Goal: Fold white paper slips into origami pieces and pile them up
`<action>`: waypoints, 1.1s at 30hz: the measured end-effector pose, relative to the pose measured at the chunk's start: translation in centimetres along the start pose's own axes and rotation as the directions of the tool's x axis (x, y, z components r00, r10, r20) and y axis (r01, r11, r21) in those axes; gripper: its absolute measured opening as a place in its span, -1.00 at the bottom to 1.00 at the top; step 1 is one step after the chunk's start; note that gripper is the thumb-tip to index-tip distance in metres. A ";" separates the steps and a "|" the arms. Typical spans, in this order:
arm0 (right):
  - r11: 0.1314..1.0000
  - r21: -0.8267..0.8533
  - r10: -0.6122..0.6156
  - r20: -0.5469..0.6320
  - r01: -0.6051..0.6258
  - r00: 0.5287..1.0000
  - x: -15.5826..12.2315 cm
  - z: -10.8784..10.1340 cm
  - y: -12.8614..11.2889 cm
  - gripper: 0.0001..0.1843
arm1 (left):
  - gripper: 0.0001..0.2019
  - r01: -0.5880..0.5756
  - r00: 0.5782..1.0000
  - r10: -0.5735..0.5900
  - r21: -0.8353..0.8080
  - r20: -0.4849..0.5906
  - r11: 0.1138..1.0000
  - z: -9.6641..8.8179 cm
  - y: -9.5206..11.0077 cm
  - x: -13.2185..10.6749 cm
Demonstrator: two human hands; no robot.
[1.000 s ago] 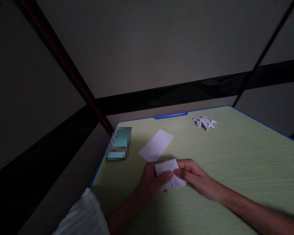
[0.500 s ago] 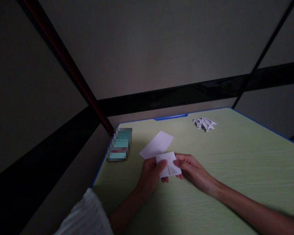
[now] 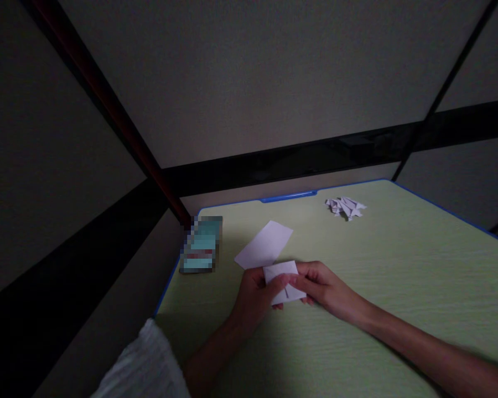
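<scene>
A small folded square of white paper (image 3: 277, 272), with crease lines on its face, is held over the near part of the table. My left hand (image 3: 254, 296) grips it from the left, thumb on top and fingertips showing below its lower edge. From the right, my right hand (image 3: 326, 290) pinches it too, with the thumb pressing on the upper face. Both thumb tips meet near the middle of the square. Just beyond the hands lies a flat white sheet of paper (image 3: 265, 243), its near end close to the folded square.
A pile of folded white paper pieces (image 3: 345, 207) rests at the table's far right. At the left edge is a pixelated teal object (image 3: 201, 243). A blue strip (image 3: 288, 197) runs along the back edge of the pale green table (image 3: 419, 265), against a wall panel.
My thumbs have moved inward across the folded paper and now meet near its centre. The paper stays in both hands, and the camera view has shifted slightly.
</scene>
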State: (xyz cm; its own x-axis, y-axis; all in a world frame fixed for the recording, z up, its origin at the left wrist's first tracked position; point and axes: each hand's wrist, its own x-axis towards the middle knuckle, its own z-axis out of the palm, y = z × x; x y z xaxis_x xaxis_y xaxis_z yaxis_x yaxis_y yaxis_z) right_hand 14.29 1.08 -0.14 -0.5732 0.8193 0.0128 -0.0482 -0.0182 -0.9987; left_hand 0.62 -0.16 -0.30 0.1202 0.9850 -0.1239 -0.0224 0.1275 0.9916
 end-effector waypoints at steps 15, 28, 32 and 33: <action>0.968 0.151 -0.159 -0.248 0.200 0.956 0.2 0.4 0.3 -0.78 | -0.76 -0.121 0.988 0.120 0.004 -0.097 0.993 -0.3 0.1 0.0; 0.978 0.079 -0.161 -0.308 0.194 0.938 0.0 -0.3 0.3 -0.91 | -0.81 0.006 1.000 -0.012 -0.201 -0.029 0.980 -0.4 -1.1 0.2; 0.984 0.033 -0.155 -0.306 0.173 0.939 0.1 -0.3 0.1 -0.90 | -0.81 0.012 0.998 -0.025 -0.230 -0.056 0.973 -0.4 -1.0 0.2; 0.985 0.022 -0.155 -0.297 0.169 0.942 0.1 -0.3 0.1 -0.90 | -0.80 0.013 0.997 -0.029 -0.237 -0.065 0.971 -0.4 -0.9 0.3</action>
State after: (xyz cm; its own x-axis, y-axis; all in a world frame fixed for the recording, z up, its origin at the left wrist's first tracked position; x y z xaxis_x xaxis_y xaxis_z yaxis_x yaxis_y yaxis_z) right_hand 14.48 1.35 -0.24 -0.2894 0.9451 0.1515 -0.1625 0.1075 -0.9808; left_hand 0.28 0.01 -1.29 0.0563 0.9863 -0.1552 -0.2552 0.1645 0.9528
